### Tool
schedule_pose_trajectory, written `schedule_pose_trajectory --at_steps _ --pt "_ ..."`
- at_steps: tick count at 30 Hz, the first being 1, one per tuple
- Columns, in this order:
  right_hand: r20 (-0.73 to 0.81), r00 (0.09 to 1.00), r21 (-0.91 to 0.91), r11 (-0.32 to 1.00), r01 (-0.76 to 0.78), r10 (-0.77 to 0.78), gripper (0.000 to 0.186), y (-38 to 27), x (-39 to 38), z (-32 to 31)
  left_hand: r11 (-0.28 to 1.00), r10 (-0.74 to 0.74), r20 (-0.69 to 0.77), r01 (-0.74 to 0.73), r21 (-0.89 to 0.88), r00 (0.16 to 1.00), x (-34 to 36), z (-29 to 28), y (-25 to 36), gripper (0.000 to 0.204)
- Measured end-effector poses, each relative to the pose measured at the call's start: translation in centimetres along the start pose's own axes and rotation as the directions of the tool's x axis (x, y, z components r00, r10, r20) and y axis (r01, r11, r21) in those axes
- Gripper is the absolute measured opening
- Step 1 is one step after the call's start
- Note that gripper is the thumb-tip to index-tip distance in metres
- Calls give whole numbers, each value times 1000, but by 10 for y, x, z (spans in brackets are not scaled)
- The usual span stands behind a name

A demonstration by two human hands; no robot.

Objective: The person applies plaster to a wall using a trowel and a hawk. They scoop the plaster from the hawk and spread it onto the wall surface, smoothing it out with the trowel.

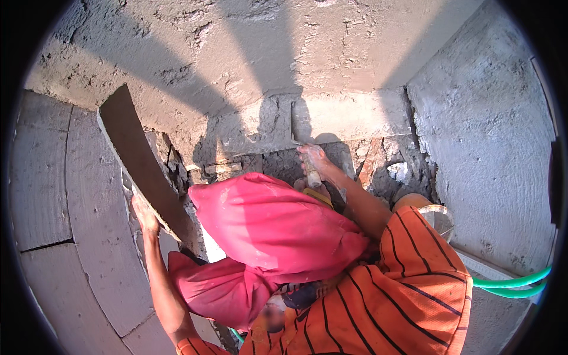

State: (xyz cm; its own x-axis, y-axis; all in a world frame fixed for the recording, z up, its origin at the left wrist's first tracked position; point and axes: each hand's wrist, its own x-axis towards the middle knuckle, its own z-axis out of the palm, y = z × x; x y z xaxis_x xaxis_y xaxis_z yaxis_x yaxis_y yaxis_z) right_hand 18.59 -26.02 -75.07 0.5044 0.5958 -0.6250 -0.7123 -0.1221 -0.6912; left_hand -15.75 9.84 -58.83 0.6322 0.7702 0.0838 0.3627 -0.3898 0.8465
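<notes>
Head view, looking straight down.

- Your left hand [145, 214], lower left of centre, has its grip clenched on the lower end of a long flat mortar board [142, 165]. The board slants up toward the upper left, its face tipped toward the work. That reads as keeping the mix within reach of the other hand.
- Your right hand [313, 158], at centre, has its grip closed round the pale handle of a plastering trowel [312, 177]. The thin blade stands on edge above the knuckles, pressed against the wet grey plaster wall [248, 59]. It sits at the left end of a smoother, lighter band [349, 115], so this looks like a levelling hold.
- Below and right of the trowel, bare brick and rubble [378, 163] are not yet covered.
- A pink cloth [266, 225] and an orange striped shirt [402, 290] fill the lower centre and hide whatever lies beneath them.

Edges and room:
- A rough plastered side wall [491, 136] closes the right of the frame and meets the work face at a tight corner, so trowel travel that way is short.
- Curved grey slabs [41, 177] bound the left, with the board's upper end just beside them.
- A green hose [512, 285] runs in at the lower right, well apart from both hands.
- There is open wall above the trowel.
</notes>
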Motion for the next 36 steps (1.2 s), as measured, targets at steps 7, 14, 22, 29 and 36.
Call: schedule_pose_trajectory --at_steps 7,14,22,29,36 --pt "107 974 -26 979 203 -199 32 29 -5 -86 999 36 -173 -37 -3 984 4 -1 -41 39" --pt "123 957 -970 173 172 -262 52 -44 -39 -89 1000 -20 -8 20 -17 1000 4 12 13 53" --pt "51 978 -996 -79 36 -204 51 -73 -8 -114 999 31 -82 -31 9 996 3 18 21 57" --pt "2 976 -968 -247 -52 -216 46 -114 8 -99 997 -60 -127 66 43 990 -7 14 32 57" --pt "127 985 -934 -348 80 -115 42 -121 6 -109 981 -181 34 178 71 983 -3 -7 9 45"
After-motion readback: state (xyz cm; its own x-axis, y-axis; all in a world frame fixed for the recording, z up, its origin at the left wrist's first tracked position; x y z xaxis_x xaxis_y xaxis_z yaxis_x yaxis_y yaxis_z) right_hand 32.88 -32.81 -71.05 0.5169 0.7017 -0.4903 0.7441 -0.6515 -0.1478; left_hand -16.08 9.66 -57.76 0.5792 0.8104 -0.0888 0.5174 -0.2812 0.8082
